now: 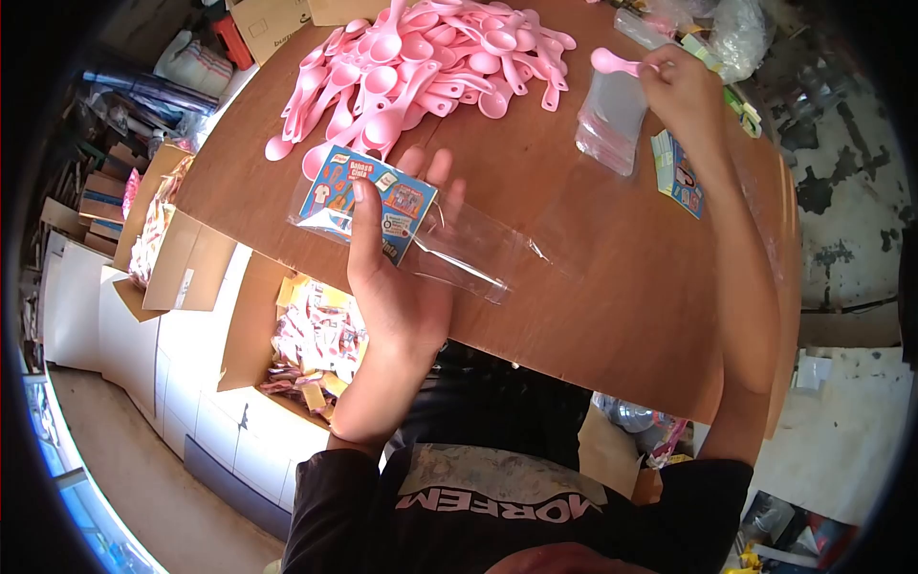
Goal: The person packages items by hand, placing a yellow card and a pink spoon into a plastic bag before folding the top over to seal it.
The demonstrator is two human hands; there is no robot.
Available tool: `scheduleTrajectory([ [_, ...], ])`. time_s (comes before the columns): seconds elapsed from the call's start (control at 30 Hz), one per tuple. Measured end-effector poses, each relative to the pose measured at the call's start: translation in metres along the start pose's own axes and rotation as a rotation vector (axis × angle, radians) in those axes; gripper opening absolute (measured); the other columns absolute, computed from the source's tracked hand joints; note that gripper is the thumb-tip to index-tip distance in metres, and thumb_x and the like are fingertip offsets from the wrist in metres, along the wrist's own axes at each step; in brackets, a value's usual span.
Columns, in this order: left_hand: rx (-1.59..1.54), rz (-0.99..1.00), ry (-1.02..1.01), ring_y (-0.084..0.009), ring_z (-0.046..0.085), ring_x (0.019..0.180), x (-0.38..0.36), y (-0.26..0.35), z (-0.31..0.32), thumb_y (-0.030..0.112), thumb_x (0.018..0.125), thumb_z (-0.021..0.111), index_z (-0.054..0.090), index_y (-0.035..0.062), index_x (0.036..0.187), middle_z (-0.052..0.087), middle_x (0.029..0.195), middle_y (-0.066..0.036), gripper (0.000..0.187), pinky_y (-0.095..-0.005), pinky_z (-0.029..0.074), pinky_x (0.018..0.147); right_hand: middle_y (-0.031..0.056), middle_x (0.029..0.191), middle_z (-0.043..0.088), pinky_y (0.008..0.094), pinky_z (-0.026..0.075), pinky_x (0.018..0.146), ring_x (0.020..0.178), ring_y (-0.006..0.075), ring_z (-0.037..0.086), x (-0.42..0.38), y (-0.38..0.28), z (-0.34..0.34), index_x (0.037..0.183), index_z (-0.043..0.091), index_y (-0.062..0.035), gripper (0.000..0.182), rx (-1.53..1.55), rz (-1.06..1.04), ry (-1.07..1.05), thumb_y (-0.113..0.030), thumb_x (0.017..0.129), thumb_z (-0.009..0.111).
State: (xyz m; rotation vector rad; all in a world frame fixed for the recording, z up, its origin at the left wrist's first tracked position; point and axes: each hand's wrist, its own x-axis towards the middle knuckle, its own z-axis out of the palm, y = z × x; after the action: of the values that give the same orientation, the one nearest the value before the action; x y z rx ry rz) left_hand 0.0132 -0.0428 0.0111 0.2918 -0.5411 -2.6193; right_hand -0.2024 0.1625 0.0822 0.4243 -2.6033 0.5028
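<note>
My left hand [397, 287] holds a clear plastic bag [473, 253] with a blue printed card [368, 196] in one end of it. The thumb presses on the card and the other fingers are behind. The bag's other end stretches to the right over the table. At the far right, my right hand [684, 91] pinches the handle of a pink spoon [612, 62] above a stack of clear plastic bags [612, 120]. A small stack of printed cards [677, 177] lies below that hand. A large heap of pink spoons [421, 67] covers the back of the table.
The brown wooden table [564, 325] has a curved outline. Left of it, a cardboard box [253, 316] is filled with packed items [316, 330], and another open box [201, 263] stands farther left. Crumpled clear plastic [741, 38] lies at the back right.
</note>
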Motion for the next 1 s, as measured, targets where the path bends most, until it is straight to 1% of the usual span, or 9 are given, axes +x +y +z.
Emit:
scheduleTrajectory([
  [0.1, -0.009, -0.009, -0.009, -0.0313, 0.048, 0.127, -0.001, 0.002, 0.001, 0.035, 0.099, 0.045, 0.035, 0.0030, 0.138, 0.050, 0.135, -0.016, 0.052, -0.0482, 0.036, 0.108, 0.0079, 0.074, 0.067, 0.0236, 0.046, 0.057, 0.066, 0.0098, 0.062, -0.062, -0.019, -0.040, 0.099, 0.069, -0.0034, 0.016, 0.429, 0.055, 0.040, -0.010, 0.085, 0.064],
  [0.17, -0.048, -0.026, -0.007, -0.0316, 0.047, 0.127, 0.000, 0.002, 0.000, 0.032, 0.098, 0.048, 0.035, 0.0039, 0.138, 0.050, 0.134, -0.014, 0.051, -0.0492, 0.037, 0.107, 0.0059, 0.077, 0.067, 0.0208, 0.044, 0.056, 0.068, 0.0073, 0.060, -0.107, -0.020, -0.059, 0.102, 0.069, -0.0007, 0.019, 0.583, 0.094, -0.007, 0.000, 0.083, 0.066],
  [0.3, -0.140, -0.086, -0.004, -0.0306, 0.052, 0.120, 0.005, -0.007, 0.002, 0.031, 0.095, 0.057, 0.034, 0.0026, 0.131, 0.049, 0.128, -0.017, 0.052, -0.0484, 0.048, 0.099, 0.0123, 0.081, 0.066, 0.0251, 0.051, 0.057, 0.068, 0.0188, 0.064, -0.172, -0.013, -0.082, 0.098, 0.069, 0.0011, 0.027, 0.383, -0.549, 0.027, 0.006, 0.072, 0.073],
  [0.53, -0.217, -0.293, 0.013, -0.0298, 0.053, 0.118, -0.011, -0.035, 0.017, 0.034, 0.094, 0.058, 0.043, 0.0023, 0.118, 0.052, 0.119, -0.015, 0.042, -0.0493, 0.047, 0.100, 0.0157, 0.090, 0.064, 0.0307, 0.055, 0.058, 0.070, 0.0241, 0.067, -0.212, -0.013, -0.090, 0.099, 0.069, -0.0021, 0.028, 0.380, -0.712, 0.061, 0.001, 0.072, 0.075],
  [0.7, -0.085, -0.378, -0.027, -0.0286, 0.055, 0.115, -0.035, -0.050, 0.030, 0.039, 0.092, 0.060, 0.044, 0.0025, 0.120, 0.055, 0.118, -0.014, 0.048, -0.0449, 0.047, 0.100, 0.0180, 0.091, 0.064, 0.0331, 0.056, 0.059, 0.072, 0.0281, 0.066, -0.209, -0.023, -0.092, 0.095, 0.067, -0.0015, 0.025, 0.336, -0.767, 0.020, 0.006, 0.072, 0.073],
  [0.77, -0.194, -0.474, -0.134, -0.0266, 0.057, 0.113, -0.040, -0.055, 0.026, 0.032, 0.095, 0.056, 0.046, 0.0056, 0.116, 0.057, 0.111, -0.013, 0.035, -0.0474, 0.047, 0.100, 0.0170, 0.093, 0.064, 0.0334, 0.056, 0.061, 0.074, 0.0283, 0.066, -0.210, -0.025, -0.092, 0.095, 0.068, -0.0019, 0.025, 0.318, -0.760, 0.018, 0.005, 0.071, 0.074],
  [0.87, -0.137, -0.472, -0.062, -0.0252, 0.057, 0.112, -0.049, -0.064, 0.036, 0.032, 0.095, 0.056, 0.045, 0.0085, 0.116, 0.057, 0.109, -0.011, 0.033, -0.0471, 0.046, 0.101, 0.0159, 0.094, 0.064, 0.0333, 0.056, 0.065, 0.080, 0.0285, 0.066, -0.211, -0.024, -0.088, 0.095, 0.066, -0.0035, 0.028, 0.235, -0.790, -0.026, 0.004, 0.070, 0.075],
  [0.93, -0.119, -0.474, -0.053, -0.0250, 0.057, 0.111, -0.053, -0.068, 0.036, 0.033, 0.095, 0.056, 0.047, 0.0116, 0.117, 0.057, 0.109, -0.011, 0.032, -0.0472, 0.046, 0.101, 0.0108, 0.103, 0.061, 0.0340, 0.056, 0.072, 0.087, 0.0260, 0.065, -0.215, -0.020, -0.081, 0.102, 0.069, -0.0099, 0.032, 0.090, -0.823, 0.149, -0.001, 0.072, 0.075],
  [1.0, -0.136, -0.516, -0.119, -0.0244, 0.058, 0.109, -0.056, -0.069, 0.033, 0.033, 0.096, 0.055, 0.048, 0.0086, 0.115, 0.058, 0.112, -0.011, 0.032, -0.0444, 0.048, 0.097, 0.0122, 0.106, 0.061, 0.0360, 0.056, 0.074, 0.090, 0.0286, 0.064, -0.214, -0.028, -0.081, 0.102, 0.068, -0.0121, 0.034, 0.118, -0.768, 0.215, -0.002, 0.071, 0.076],
])
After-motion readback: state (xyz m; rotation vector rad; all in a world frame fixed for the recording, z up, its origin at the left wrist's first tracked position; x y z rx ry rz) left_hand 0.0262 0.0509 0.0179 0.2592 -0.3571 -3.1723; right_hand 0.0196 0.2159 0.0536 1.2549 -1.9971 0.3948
